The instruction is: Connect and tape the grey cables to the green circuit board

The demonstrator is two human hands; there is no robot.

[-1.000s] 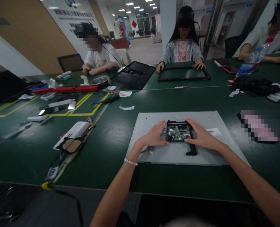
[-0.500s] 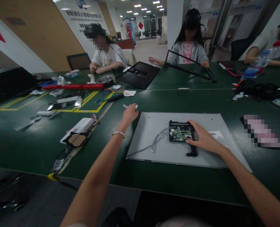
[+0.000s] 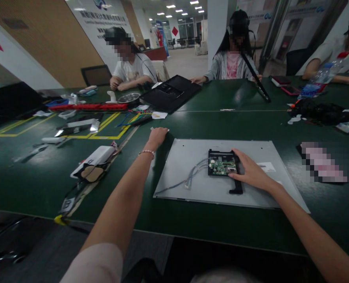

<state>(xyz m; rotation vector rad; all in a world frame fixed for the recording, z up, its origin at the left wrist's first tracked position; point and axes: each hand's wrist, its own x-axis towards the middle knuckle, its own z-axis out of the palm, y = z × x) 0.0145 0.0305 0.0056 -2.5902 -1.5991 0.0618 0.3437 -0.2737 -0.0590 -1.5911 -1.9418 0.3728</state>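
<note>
My right hand (image 3: 252, 171) grips the right side of a black plastic bracket, thumb and fingers on opposite edges. Set in that bracket is a green circuit board (image 3: 220, 167). It rests on a grey metal-backed panel (image 3: 180, 161), with thin grey cables (image 3: 193, 175) running off to the left. Beyond the panel's far left corner, my left hand (image 3: 159, 137) is closed low over the table. Ends of a small white strip (image 3: 152, 129) show at its fingers, which are partly hidden.
A white battery-like pack (image 3: 99, 159) with wires lies to the left. Farther off are a black plastic cover (image 3: 174, 92), loose coloured wires (image 3: 134, 118) and a red bar (image 3: 94, 106). A phone (image 3: 323, 163) lies right. Co-workers sit opposite; one holds a black frame (image 3: 255, 76).
My left hand has shifted slightly left, its fingers still curled. My right hand keeps its grip on the bracket. Across the table, a co-worker has turned the black frame edge-on and lowered a hand.
</note>
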